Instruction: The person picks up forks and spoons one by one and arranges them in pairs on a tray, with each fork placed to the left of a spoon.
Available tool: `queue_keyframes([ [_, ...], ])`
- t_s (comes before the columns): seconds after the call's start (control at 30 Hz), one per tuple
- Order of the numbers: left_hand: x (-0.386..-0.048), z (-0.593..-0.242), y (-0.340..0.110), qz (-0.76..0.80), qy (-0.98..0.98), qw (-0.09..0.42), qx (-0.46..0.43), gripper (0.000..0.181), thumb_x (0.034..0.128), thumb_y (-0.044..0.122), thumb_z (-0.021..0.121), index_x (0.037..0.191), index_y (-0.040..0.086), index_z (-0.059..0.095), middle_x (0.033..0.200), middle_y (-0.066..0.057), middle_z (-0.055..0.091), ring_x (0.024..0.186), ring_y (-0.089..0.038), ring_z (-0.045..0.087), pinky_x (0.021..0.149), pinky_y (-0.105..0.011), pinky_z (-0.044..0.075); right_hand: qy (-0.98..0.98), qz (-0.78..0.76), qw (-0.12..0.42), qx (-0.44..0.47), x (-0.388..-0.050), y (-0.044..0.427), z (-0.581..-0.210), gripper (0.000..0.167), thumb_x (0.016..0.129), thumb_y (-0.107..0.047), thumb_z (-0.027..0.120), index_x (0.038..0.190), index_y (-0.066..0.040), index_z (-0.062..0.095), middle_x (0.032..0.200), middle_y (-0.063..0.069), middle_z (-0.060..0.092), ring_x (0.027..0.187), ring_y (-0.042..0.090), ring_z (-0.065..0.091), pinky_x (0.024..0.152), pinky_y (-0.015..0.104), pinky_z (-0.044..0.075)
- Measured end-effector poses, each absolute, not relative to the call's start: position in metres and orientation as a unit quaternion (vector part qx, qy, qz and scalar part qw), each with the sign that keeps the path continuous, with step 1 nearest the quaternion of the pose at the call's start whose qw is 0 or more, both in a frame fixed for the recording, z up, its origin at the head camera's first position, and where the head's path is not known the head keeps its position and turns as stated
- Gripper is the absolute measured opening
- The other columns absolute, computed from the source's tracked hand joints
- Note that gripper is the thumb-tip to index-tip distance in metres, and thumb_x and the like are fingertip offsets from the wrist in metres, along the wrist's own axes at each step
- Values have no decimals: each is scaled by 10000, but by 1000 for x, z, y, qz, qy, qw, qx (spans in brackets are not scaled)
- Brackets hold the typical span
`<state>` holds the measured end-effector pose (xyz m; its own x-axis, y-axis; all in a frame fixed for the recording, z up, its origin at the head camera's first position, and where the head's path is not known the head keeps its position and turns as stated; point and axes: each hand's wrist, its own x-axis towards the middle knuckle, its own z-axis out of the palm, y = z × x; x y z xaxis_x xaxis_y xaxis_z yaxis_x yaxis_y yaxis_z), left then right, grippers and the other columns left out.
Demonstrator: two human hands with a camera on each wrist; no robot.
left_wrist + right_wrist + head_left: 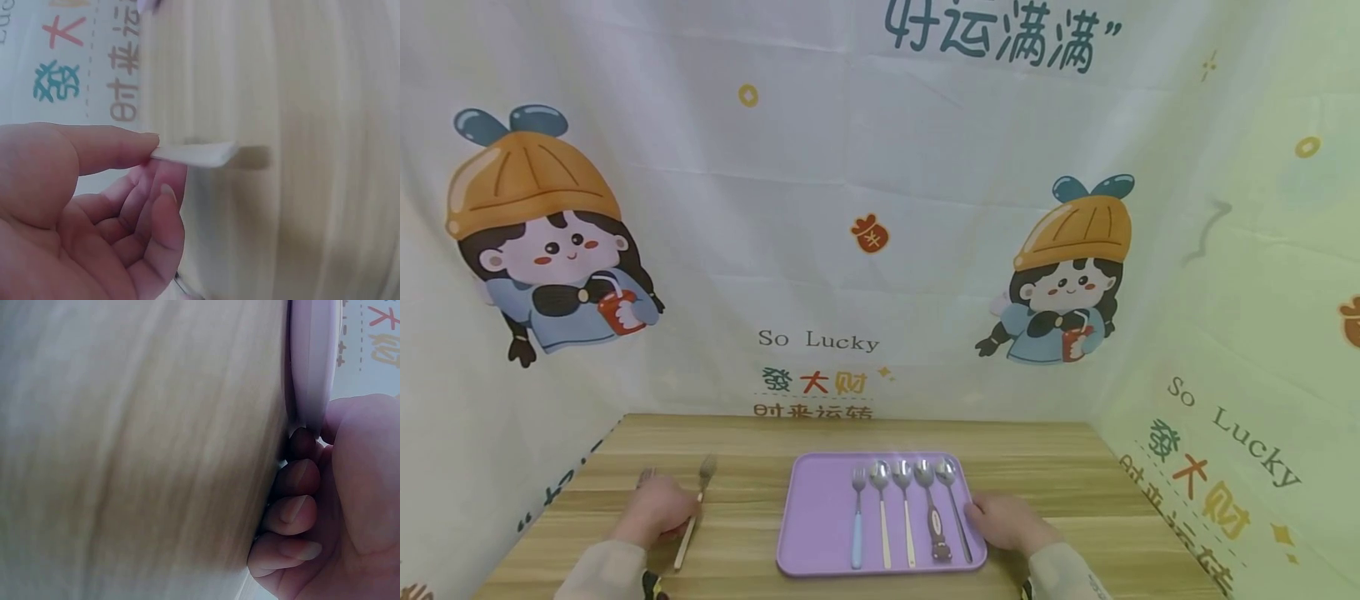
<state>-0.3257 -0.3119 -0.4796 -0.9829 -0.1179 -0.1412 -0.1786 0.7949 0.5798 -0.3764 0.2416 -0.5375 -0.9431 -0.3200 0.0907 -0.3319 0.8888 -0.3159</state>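
My left hand pinches a cream-handled fork between thumb and forefinger; its tines point away from me. In the left wrist view the handle end sticks out past the fingertips, above its shadow on the wood. The tines of a second fork show just beyond that hand, the rest being hidden. A purple tray lies to the right, bearing a blue-handled fork and several spoons in a row. My right hand grips the tray's right rim, thumb above and fingers curled at its underside.
The wooden tabletop runs back to a printed cloth, which hangs behind and on both sides. On the tray, one spoon has a brown bear-shaped handle. Bare tray surface lies left of the blue-handled fork.
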Motion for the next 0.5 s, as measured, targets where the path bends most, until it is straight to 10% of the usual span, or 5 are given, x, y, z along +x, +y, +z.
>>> queue_keyframes([
  [0.5, -311, -441, -228, 401, 915, -7, -43, 275, 839, 34, 689, 579, 82, 614, 500, 51, 538, 463, -70, 461, 497, -192, 418, -973, 146, 26, 176, -381, 244, -541, 398, 1134, -463, 434, 942, -248, 709, 955, 3, 757, 964, 288, 749, 966, 564, 592],
])
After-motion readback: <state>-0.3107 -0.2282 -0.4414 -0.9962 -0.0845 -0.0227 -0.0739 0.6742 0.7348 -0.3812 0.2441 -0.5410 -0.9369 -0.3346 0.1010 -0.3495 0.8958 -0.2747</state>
